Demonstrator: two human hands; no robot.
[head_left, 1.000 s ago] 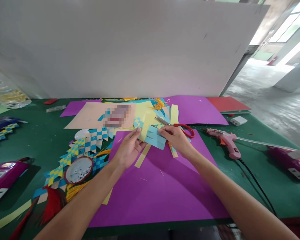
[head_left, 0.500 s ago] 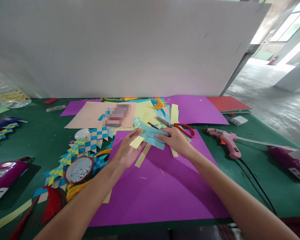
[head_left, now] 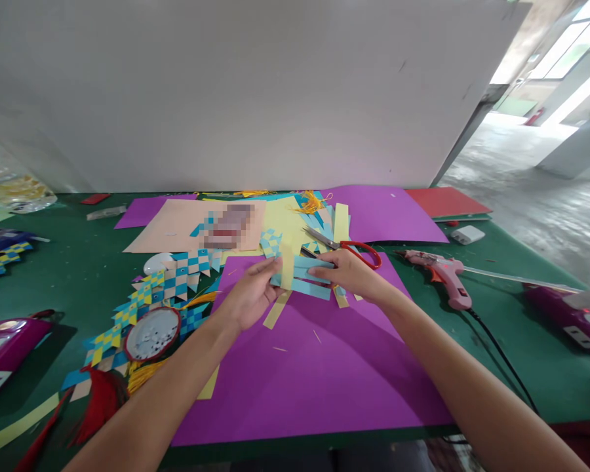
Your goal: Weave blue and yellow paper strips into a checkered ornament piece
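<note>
Light blue paper strips (head_left: pixel 312 288) are held between my two hands above a purple sheet (head_left: pixel 314 387). My left hand (head_left: pixel 252 294) pinches their left end, where a pale yellow strip (head_left: pixel 288 263) stands upright across the blue ones. My right hand (head_left: pixel 348 272) grips the right side, thumb on top of the blue paper. Beneath that hand a dark, thin tool is partly hidden; whether the fingers touch it is unclear. Red-handled scissors (head_left: pixel 361 252) lie just behind my right hand. Another yellow strip (head_left: pixel 276 311) rests on the purple sheet below.
At right lies a pink glue gun (head_left: pixel 440 272) with its cord. Woven paper pieces (head_left: pixel 179 275), a round dish of small bits (head_left: pixel 153 333) and red tassels (head_left: pixel 101 403) are at left. A white board (head_left: pixel 255 92) rises behind the table.
The yellow strip at my left hand has swung from a tilt beside the fingers to upright across the blue strips. The blue strips now show a gap between them.
</note>
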